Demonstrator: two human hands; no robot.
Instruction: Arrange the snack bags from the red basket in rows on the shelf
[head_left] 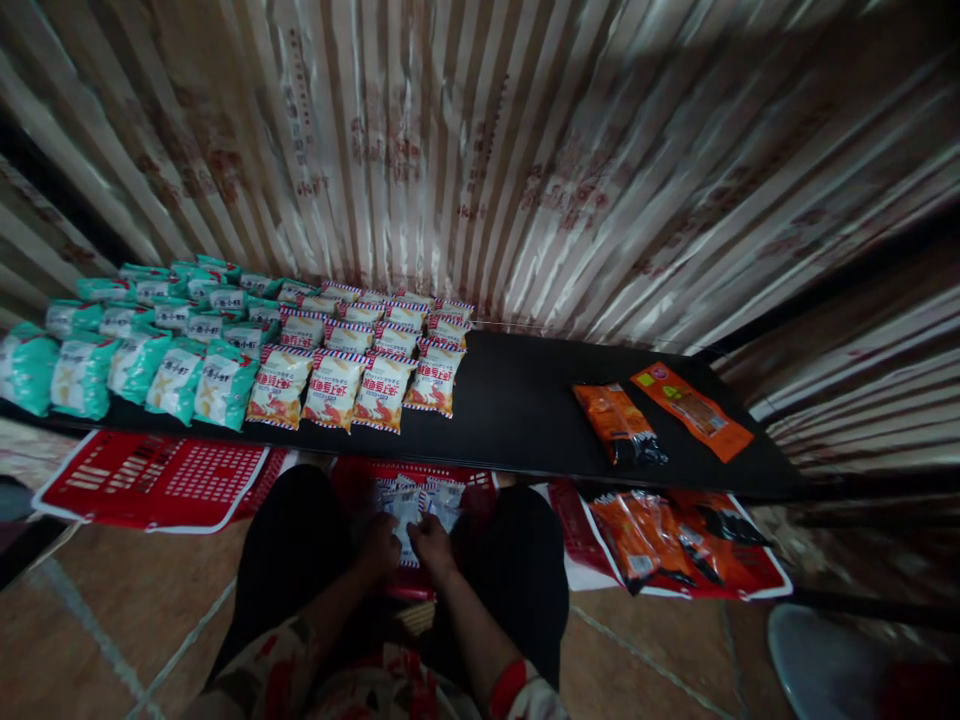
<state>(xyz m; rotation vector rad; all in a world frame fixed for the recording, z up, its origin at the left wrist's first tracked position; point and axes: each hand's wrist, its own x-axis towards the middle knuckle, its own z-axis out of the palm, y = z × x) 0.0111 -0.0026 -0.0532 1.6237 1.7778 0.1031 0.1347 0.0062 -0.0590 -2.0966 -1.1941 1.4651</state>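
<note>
Both my hands reach down between my knees into a red basket (352, 478) under the black shelf. My left hand (379, 547) and my right hand (433, 545) lie side by side, fingers curled on white snack packets (411, 500) in that basket. On the black shelf (525, 410) stand rows of teal packets (172, 378) at the left and red-white-blue packets (382, 390) beside them. Two orange packets (619, 422) lie on the shelf's right part.
An upturned red basket (150, 480) lies on the floor at the left. A red basket (765, 580) with several orange packets sits on the floor at the right. A striped curtain (480, 150) hangs behind the shelf. A grey round object (817, 660) is at the bottom right.
</note>
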